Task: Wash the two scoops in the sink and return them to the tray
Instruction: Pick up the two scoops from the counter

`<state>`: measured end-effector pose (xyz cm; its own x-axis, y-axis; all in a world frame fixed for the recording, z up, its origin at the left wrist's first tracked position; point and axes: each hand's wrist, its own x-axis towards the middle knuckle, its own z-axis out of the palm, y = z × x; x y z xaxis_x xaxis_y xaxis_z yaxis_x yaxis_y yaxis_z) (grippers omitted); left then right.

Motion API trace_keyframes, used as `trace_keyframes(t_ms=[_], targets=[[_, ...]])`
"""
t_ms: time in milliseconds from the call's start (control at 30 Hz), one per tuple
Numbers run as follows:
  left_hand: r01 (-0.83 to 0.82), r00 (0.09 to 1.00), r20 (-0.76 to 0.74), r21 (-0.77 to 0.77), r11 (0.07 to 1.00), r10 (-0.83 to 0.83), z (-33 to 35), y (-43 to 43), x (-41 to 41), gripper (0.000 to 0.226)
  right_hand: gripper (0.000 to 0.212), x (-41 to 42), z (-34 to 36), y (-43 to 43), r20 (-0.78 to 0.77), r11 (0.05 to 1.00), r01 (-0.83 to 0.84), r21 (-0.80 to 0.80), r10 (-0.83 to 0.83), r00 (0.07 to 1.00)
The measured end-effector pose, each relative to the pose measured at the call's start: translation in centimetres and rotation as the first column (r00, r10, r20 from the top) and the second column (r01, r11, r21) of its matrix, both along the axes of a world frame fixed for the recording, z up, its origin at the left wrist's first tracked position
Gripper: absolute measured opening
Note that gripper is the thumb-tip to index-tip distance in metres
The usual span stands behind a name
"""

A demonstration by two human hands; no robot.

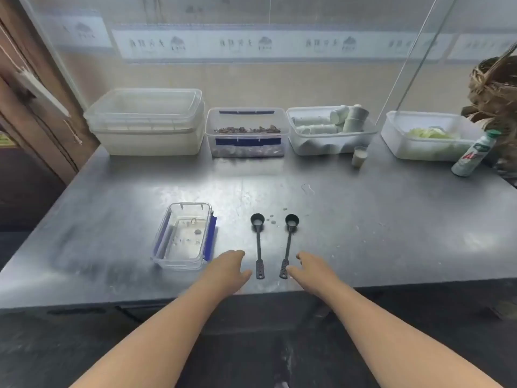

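A brown, stringy bundle is getting cut off by the right edge, and what it is cannot be made out. The printing on the wall strip is blurring too much to read. Along the back of the metal table, a tub is holding brown bits that are too small to tell apart.

Two black scoops are lying side by side near the front edge, bowls pointing away and long handles pointing toward the person. The left scoop and the right scoop are each carrying something white in the bowl, and a few drops are sitting between them. A clear tray with blue clips is standing just left of them.

The left hand is hovering between tray and left scoop, fingers loose, gripping nothing. The right hand is spreading loosely beside the right scoop's handle; whether its thumb is touching the handle cannot be told.
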<state>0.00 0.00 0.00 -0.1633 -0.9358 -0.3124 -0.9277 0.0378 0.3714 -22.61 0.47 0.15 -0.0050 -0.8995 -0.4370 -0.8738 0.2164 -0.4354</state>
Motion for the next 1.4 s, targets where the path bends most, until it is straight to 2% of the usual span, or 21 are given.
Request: trace_keyframes(t_ms=[233, 400, 533, 900, 1100, 1400], targets=[[-0.203, 0.975, -0.053, 0.188, 0.961, 0.216, -2.4, -6.3, -4.3, 0.070, 0.058, -2.4, -3.5, -7.9, 0.077, 0.994, 0.082, 0.068, -0.087, 0.993], [-0.309, 0.944, -0.060, 0.187, 0.932, 0.325, -4.1, -9.2, -5.6, 0.061, 0.034, -3.3, -6.0, -10.2, 0.108, 0.982, 0.147, 0.120, -0.160, 0.981], [-0.406, 0.896, -0.101, 0.211, 0.889, 0.433, -5.1, -9.7, -5.2, 0.051, 0.026, -3.5, -7.4, -11.0, 0.148, 0.978, 0.167, 0.127, -0.185, 0.972], [-0.465, 0.816, -0.241, 0.268, 0.844, 0.526, -7.0, -10.9, -5.1, 0.034, 0.020, -2.5, -8.7, -11.8, 0.229, 0.937, 0.316, 0.149, -0.343, 0.911], [-0.453, 0.810, -0.249, 0.311, 0.836, 0.531, -8.3, -12.4, -4.6, 0.021, 0.014, -0.8, -9.1, -11.5, 0.292, 0.879, 0.442, 0.177, -0.476, 0.830], [-0.444, 0.784, -0.316, 0.317, 0.838, 0.535, -8.9, -12.9, -5.2, 0.009, 0.018, -0.2, -10.1, -12.0, 0.252, 0.885, 0.445, 0.134, -0.465, 0.849]])
